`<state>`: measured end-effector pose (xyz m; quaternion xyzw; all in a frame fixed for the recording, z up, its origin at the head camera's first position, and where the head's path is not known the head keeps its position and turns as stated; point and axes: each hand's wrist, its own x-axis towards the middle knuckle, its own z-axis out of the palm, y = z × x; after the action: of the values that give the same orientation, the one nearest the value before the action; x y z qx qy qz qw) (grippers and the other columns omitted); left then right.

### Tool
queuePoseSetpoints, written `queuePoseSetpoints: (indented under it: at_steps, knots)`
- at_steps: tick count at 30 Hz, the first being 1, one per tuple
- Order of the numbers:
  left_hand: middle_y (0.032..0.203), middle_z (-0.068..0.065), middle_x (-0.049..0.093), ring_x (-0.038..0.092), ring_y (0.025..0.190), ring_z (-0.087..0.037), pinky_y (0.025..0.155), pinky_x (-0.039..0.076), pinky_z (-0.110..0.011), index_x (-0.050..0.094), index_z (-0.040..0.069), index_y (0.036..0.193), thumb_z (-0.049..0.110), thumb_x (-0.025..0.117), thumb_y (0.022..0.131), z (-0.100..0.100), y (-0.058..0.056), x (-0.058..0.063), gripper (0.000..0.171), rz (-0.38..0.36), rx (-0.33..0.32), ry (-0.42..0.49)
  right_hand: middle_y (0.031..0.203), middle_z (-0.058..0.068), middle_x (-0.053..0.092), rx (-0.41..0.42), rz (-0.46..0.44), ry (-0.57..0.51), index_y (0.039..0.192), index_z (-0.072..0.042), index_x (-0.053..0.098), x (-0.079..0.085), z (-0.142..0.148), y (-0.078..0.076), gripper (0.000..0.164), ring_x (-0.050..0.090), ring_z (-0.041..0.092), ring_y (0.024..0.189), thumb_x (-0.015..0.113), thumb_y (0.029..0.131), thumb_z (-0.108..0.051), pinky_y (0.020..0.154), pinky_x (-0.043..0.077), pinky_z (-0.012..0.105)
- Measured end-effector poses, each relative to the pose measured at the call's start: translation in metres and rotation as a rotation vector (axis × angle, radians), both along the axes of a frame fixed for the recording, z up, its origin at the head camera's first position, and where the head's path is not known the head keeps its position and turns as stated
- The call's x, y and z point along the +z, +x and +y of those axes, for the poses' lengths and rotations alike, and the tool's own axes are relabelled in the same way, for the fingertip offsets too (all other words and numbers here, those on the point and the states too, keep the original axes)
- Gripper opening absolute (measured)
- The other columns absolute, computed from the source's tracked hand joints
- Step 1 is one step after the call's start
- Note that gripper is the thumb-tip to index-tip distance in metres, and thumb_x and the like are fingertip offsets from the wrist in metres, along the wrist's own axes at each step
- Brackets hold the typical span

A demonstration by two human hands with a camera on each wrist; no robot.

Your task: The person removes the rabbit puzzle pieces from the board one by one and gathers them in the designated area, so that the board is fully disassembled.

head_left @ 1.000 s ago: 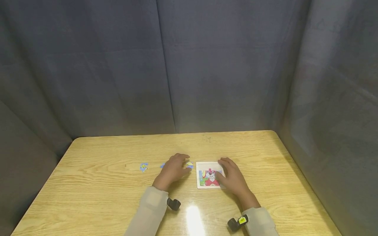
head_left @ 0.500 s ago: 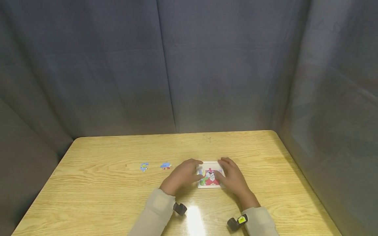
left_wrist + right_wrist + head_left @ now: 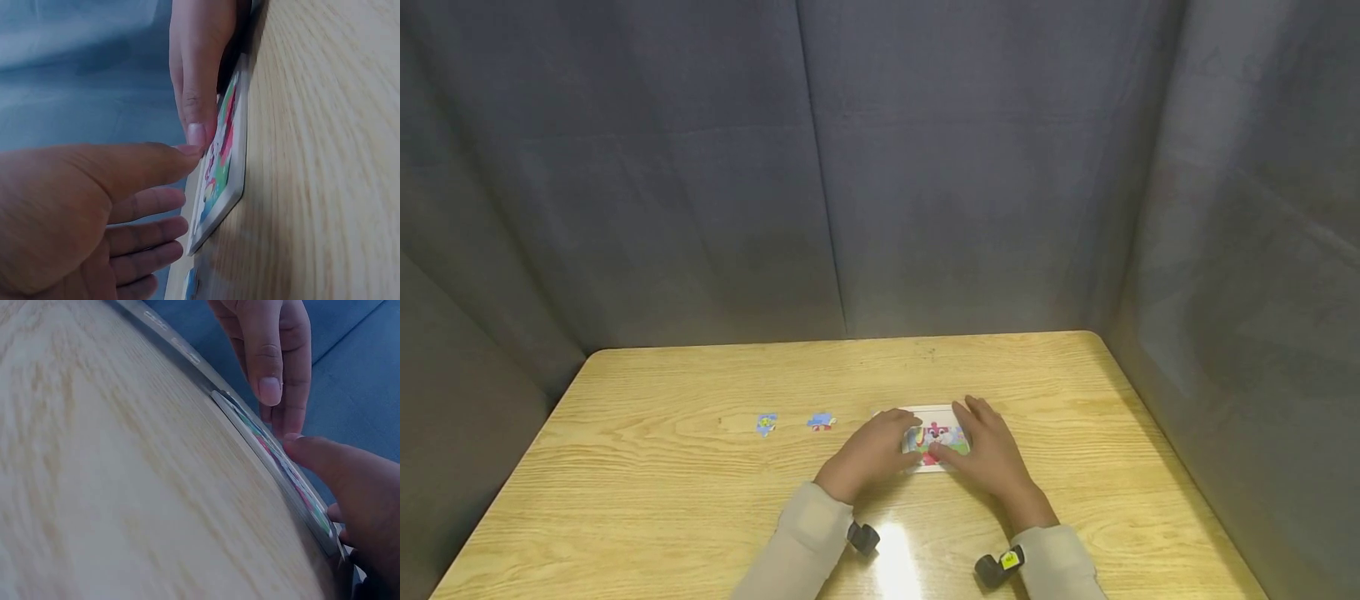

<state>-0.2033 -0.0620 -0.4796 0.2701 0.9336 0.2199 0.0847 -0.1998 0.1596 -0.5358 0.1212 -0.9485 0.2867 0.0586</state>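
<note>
Closest in, two pale sleeves, the left sleeve point(image 3: 801, 542) and the right sleeve point(image 3: 1060, 562), reach in over the wooden table point(image 3: 625, 500), each with a black camera at the wrist, the left camera point(image 3: 863, 538) unmarked on its visible side and the right camera point(image 3: 992, 571) bearing a yellow label point(image 3: 1011, 559). A bright reflection point(image 3: 895, 562) lies on the wood between them. Beyond the cuffs, the left hand point(image 3: 868, 447) and right hand point(image 3: 992, 447) flank a white-bordered puzzle tray point(image 3: 239, 156), which lies right of the table's middle. The left hand keeps a moderate gap between its extended thumb and nearly straight fingers, over the tray's left side; nothing shows in that gap, and whether it touches the border I cannot tell. The right hand spreads wide, fingers along the right border and thumb over the colourful animal picture point(image 3: 955, 440); how firmly it presses cannot be seen. The two thumb tips point towards each other, close together. Well to the left lie two loose blue pieces, the nearer piece point(image 3: 822, 421) partly red, the farther piece point(image 3: 766, 423) patterned with yellow. Behind the table's far edge hangs a grey curtain point(image 3: 700, 167).
</note>
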Motion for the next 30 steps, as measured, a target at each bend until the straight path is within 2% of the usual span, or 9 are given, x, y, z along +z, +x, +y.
queuePoseSetpoints:
  at_steps: [6, 11, 16, 21, 30]
  knots:
    - [0.145, -0.01, 0.047, 0.043, 0.134, -0.028, 0.111, 0.036, -0.042, 0.052, 0.007, 0.139, 0.032, 0.068, 0.092, -0.0005, 0.0003, -0.0029, 0.056, 0.012, 0.001, 0.003, 0.156, 0.014, 0.029, -0.019, 0.012, 0.062, 0.149, -0.012, 0.04, 0.0001, 0.0019, 0.002, 0.091, 0.017, 0.035, 0.145, 0.056, 0.083, -0.072, 0.115, 0.006, 0.062]
    - [0.146, -0.011, 0.046, 0.042, 0.134, -0.029, 0.111, 0.036, -0.042, 0.051, 0.006, 0.14, 0.032, 0.066, 0.094, -0.0001, -0.0001, -0.0045, 0.055, 0.014, -0.013, 0.01, 0.156, 0.015, 0.028, -0.028, 0.006, 0.07, 0.149, -0.012, 0.039, 0.0021, 0.0035, 0.0024, 0.089, 0.017, 0.035, 0.145, 0.054, 0.084, -0.072, 0.116, 0.006, 0.06]
    - [0.147, -0.013, 0.044, 0.04, 0.136, -0.031, 0.112, 0.033, -0.045, 0.05, 0.004, 0.14, 0.03, 0.065, 0.094, 0.0003, 0.001, -0.0016, 0.055, 0.004, 0.005, 0.027, 0.156, 0.015, 0.027, -0.019, 0.011, 0.07, 0.149, -0.012, 0.039, 0.0039, 0.0033, 0.0023, 0.087, 0.017, 0.036, 0.145, 0.055, 0.085, -0.069, 0.116, 0.006, 0.06]
    - [0.147, -0.012, 0.045, 0.039, 0.137, -0.03, 0.114, 0.031, -0.044, 0.05, 0.005, 0.14, 0.03, 0.065, 0.094, 0.0011, 0.003, -0.0014, 0.054, -0.014, 0.002, 0.0, 0.157, 0.015, 0.026, -0.018, -0.005, 0.075, 0.15, -0.013, 0.038, 0.0023, 0.0039, 0.0039, 0.087, 0.015, 0.035, 0.146, 0.053, 0.086, -0.07, 0.116, 0.005, 0.06]
    - [0.142, -0.011, 0.05, 0.046, 0.132, -0.03, 0.111, 0.037, -0.042, 0.053, 0.003, 0.137, 0.026, 0.067, 0.093, 0.002, 0.0043, -0.0017, 0.051, 0.031, 0.003, 0.012, 0.155, 0.015, 0.03, -0.004, 0.007, -0.013, 0.147, -0.01, 0.042, 0.004, 0.0052, 0.0032, 0.077, 0.02, 0.036, 0.144, 0.057, 0.09, -0.059, 0.117, 0.006, 0.057]
